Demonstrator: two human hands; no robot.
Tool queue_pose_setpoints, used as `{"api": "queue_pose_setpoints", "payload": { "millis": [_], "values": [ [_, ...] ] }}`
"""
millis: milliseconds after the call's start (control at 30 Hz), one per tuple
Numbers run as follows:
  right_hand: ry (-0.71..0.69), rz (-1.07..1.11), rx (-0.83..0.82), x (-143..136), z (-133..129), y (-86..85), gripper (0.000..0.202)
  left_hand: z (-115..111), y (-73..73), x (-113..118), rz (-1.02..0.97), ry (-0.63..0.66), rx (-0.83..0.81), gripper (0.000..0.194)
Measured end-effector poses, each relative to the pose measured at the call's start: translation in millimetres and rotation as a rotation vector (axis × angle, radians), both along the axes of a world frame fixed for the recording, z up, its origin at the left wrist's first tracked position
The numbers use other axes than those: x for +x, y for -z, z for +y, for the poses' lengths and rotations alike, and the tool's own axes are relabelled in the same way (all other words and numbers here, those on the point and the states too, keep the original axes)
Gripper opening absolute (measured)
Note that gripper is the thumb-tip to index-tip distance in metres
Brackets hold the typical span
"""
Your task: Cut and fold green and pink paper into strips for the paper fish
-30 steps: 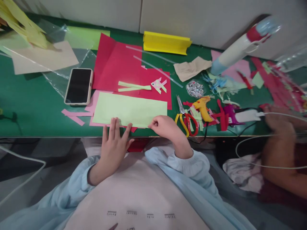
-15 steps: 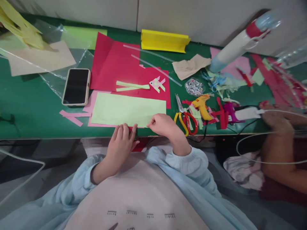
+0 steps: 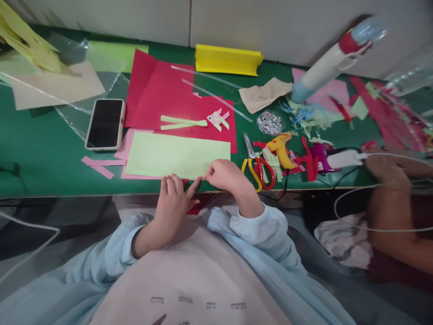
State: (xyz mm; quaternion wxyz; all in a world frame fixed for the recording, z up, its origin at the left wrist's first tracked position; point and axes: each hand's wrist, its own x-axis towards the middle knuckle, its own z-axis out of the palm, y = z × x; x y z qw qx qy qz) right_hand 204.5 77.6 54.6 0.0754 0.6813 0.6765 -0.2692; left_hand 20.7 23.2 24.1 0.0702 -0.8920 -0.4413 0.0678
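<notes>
The green paper (image 3: pixel 179 155) lies lengthwise left to right; at its near edge, the left hand (image 3: pixel 172 198) is loosely open, no grip visible; the right hand (image 3: pixel 226 175), nearer right end, is curled, its hold unclear.

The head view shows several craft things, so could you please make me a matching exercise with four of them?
1. Green sheet
2. Phone
3. Scissors
4. Paper fish

A. red and yellow handles
B. lying on red paper
C. by the left hand and right hand
D. face up, screen dark

Pairs: 1-C, 2-D, 3-A, 4-B.
</notes>
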Motion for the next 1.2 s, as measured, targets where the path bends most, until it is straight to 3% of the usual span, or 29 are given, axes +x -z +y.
{"api": "queue_pose_setpoints", "payload": {
  "millis": [333,533,767,900,1067,1200],
  "values": [
    [0.019,0.082,0.0,17.5,-7.5,-0.4,0.025,-5.7,8.1,-4.4,-0.064,-0.018,0.06,0.066],
    [0.096,0.063,-0.002,38.1,-19.1,-0.1,0.025,-4.2,4.9,-3.6,-0.163,-0.051,-0.024,0.063],
    [0.081,0.022,0.035,34.2,-23.9,-1.3,0.022,-3.9,-4.8,-4.3,-0.155,-0.05,-0.005,0.054],
    [0.048,-0.023,0.012,27.8,-28.2,-4.3,0.024,-5.7,-6.4,-6.2,-0.157,-0.003,0.015,0.051],
    [0.06,-0.031,0.016,23.8,-34.6,-3.4,0.024,-6.6,4.5,0.8,-0.222,0.144,-0.047,0.055],
    [0.12,-0.007,-0.032,23.3,-33.3,-2.8,0.024,-5.7,8.0,8.2,-0.188,0.145,-0.048,0.057]
  ]
}}
